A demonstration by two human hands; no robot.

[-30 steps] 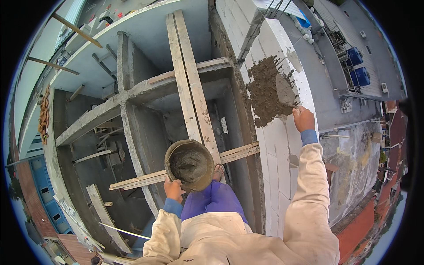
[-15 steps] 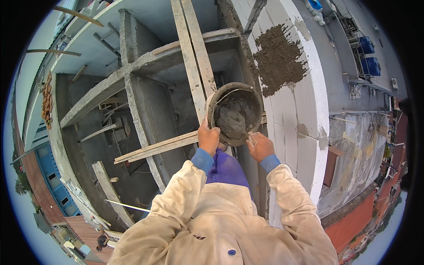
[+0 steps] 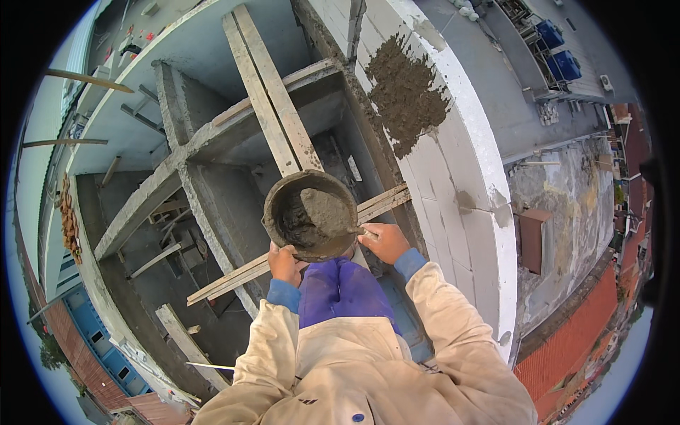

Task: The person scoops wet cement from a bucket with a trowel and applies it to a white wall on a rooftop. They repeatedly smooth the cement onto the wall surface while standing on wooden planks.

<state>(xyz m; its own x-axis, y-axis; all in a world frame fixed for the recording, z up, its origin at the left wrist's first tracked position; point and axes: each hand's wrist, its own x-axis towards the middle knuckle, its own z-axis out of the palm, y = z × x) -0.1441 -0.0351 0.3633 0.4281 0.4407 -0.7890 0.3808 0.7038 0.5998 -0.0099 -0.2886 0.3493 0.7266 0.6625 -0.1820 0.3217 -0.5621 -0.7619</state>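
My left hand (image 3: 283,263) grips the lower left rim of a round, mortar-caked bucket (image 3: 276,212) held over the planks at my legs. My right hand (image 3: 382,242) is closed on the handle of a trowel (image 3: 365,231); its blade is inside the bucket, covered by a heap of grey mortar (image 3: 324,212). Up and to the right, a dark, rough patch of wet mortar (image 3: 405,92) covers part of the white block wall (image 3: 457,241) beside me.
Wooden planks (image 3: 248,71) span open concrete-walled shafts (image 3: 227,191) below, crossed by more boards (image 3: 227,282) and concrete beams (image 3: 142,209). A narrow board (image 3: 180,340) stands at lower left. Past the wall lie a lower roof with blue tanks (image 3: 563,65) and orange roofing (image 3: 559,347).
My right hand came down from the mortar patch into the bucket with the trowel. The bucket swung right, then back toward the middle, and a heap of mortar now shows on the blade.
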